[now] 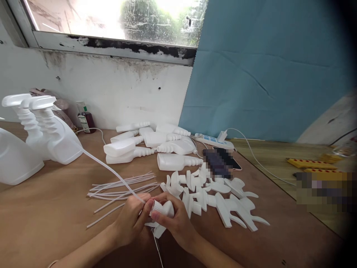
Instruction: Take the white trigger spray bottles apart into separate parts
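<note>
My right hand [177,223] is closed around a white trigger spray head [164,210] just above the brown table. A long white plastic tube [111,171] is pinched in my left hand [136,214], its near end at the collar of the spray head; whether it sits inside is hidden by my fingers. The tube's free end slants up and left, in front of the upright spray bottles. Several loose tubes [122,186] lie beyond my left hand. To the right of my hands is a pile of white trigger spray heads [223,204].
Several white bottles [134,149] without heads lie at the back, near the wall. Assembled spray bottles [60,137] stand at the left, and a dark labelled bottle [87,122] is behind them. A power strip [214,141] with cables and phones [227,158] lie at the back right.
</note>
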A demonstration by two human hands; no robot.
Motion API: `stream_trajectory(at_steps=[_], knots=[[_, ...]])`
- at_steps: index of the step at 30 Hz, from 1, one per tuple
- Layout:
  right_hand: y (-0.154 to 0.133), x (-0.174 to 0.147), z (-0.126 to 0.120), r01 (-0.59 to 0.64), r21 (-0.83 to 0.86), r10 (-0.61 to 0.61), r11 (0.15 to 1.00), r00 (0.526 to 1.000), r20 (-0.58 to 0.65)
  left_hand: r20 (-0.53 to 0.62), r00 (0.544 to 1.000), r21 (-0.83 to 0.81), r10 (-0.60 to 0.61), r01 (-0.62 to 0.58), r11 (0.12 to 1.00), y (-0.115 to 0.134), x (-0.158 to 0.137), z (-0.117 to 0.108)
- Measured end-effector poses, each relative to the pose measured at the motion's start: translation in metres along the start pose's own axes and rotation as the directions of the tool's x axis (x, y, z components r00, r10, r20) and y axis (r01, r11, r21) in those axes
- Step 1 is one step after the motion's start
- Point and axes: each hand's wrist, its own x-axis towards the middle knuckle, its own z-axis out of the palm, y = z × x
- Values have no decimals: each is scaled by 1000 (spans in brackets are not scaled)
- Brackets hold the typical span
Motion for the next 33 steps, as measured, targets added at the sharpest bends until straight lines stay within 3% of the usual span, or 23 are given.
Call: stream_trajectory(at_steps=[7,12,17,20,23,26,33], knots=[[2,3,-1,-48,182,38,982,998,54,-12,979,-213,-205,198,957,0,-1,2],[2,5,2,-159,346,138,925,987,84,3,958,-363,-287,268,893,-4,-2,5],[-1,5,1,-238,488,177,840,970,168,-16,955,-422,-297,263,868,-3,-3,8],[2,8,-3,-252,567,141,784,962,232,10,962,-575,-274,230,785,3,-4,5],[9,12,-10,-254,638,171,727,967,190,9,970,-677,-242,184,713,8,-2,-6],[12,14,-14,-252,648,209,719,967,144,-115,954,-626,-278,147,765,5,4,-18],[11,10,-9,-304,587,191,750,950,248,-236,907,-283,-350,280,917,-10,16,-54]])
